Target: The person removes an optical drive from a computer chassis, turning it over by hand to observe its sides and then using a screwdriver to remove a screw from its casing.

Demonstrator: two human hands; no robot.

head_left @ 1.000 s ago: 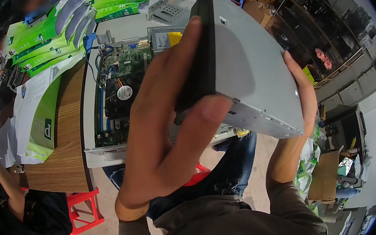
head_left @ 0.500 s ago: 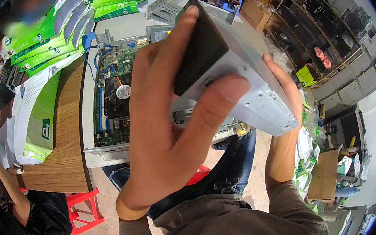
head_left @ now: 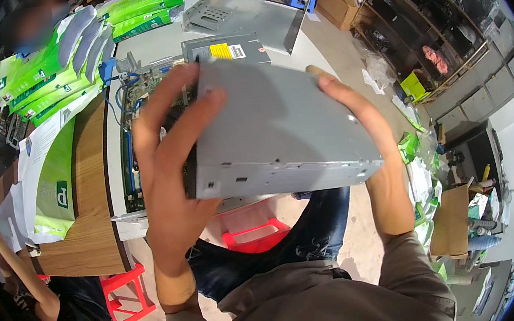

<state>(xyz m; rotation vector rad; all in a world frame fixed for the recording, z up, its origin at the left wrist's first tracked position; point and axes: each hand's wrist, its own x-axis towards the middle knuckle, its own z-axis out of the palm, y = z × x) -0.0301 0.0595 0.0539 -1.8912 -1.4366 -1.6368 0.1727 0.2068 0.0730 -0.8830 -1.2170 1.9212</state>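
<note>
Between my two hands is a grey metal optical drive point(head_left: 277, 117), held up above an opened computer case point(head_left: 131, 222). My left hand point(head_left: 170, 138) grips its left end, thumb below and fingers over the top edge. On the right side my right hand point(head_left: 362, 115) supports the other end, fingers along the edge and part of the palm hidden behind the box. Beyond the drive, a second flat metal unit with a yellow-and-white label point(head_left: 227, 51) sits in the case. Much of the circuit board point(head_left: 143, 88) is covered by my left hand and the drive.
Stacked green-and-white paper packs point(head_left: 57, 75) stand left on the wooden table point(head_left: 95, 196). A bare metal cover panel point(head_left: 248, 14) lies behind the case. Red stools point(head_left: 255, 236) are below. Another person's arm point(head_left: 21, 267) is at far left; shelving point(head_left: 425, 30) and cartons line the right.
The drive has turned from a tilted, end-on pose to nearly level, its broad grey face showing. My left hand has shifted left and regripped; the right still holds the other end.
</note>
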